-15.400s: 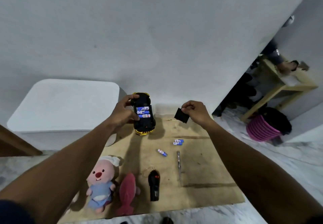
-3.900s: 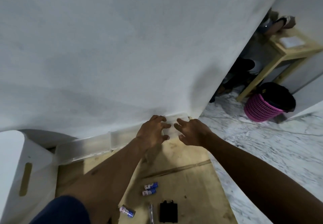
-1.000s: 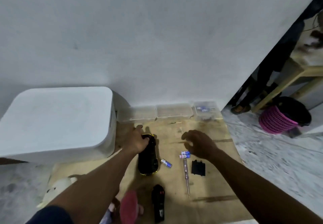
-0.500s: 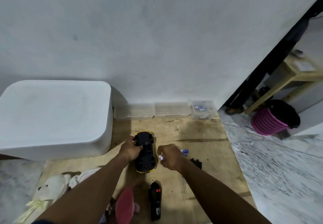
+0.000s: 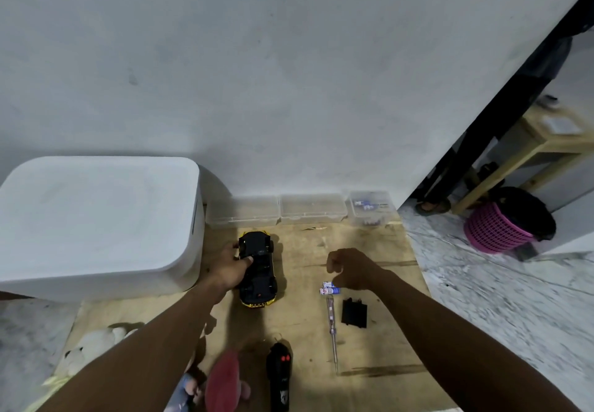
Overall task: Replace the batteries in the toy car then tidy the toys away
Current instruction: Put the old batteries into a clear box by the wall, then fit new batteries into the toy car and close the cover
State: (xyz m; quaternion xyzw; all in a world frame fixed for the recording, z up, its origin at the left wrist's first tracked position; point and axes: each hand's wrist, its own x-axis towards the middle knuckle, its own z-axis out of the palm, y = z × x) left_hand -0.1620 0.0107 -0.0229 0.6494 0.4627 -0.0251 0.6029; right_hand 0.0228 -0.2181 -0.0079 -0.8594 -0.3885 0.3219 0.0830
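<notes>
The black and yellow toy car (image 5: 259, 280) lies upside down on the wooden board (image 5: 305, 251). My left hand (image 5: 229, 267) grips its far left side, thumb on the underside. My right hand (image 5: 350, 268) hovers to the right of the car with its fingers curled tight; what it holds is hidden. Two blue and white batteries (image 5: 329, 288) lie just under that hand. The black battery cover (image 5: 354, 313) and a thin screwdriver (image 5: 332, 325) lie nearer to me. The black remote (image 5: 279, 376) sits at the near edge.
A white lidded bin (image 5: 96, 218) stands left of the car. Three clear plastic boxes (image 5: 313, 209) line the wall; the right one (image 5: 371, 207) holds batteries. A pink fish plush (image 5: 221, 382) and a white plush (image 5: 86, 345) lie near me. A pink basket (image 5: 495, 231) stands far right.
My right hand came to the lone battery beside the car, closed on it and rose to the right; that battery is gone from the board. The left hand stays on the car.
</notes>
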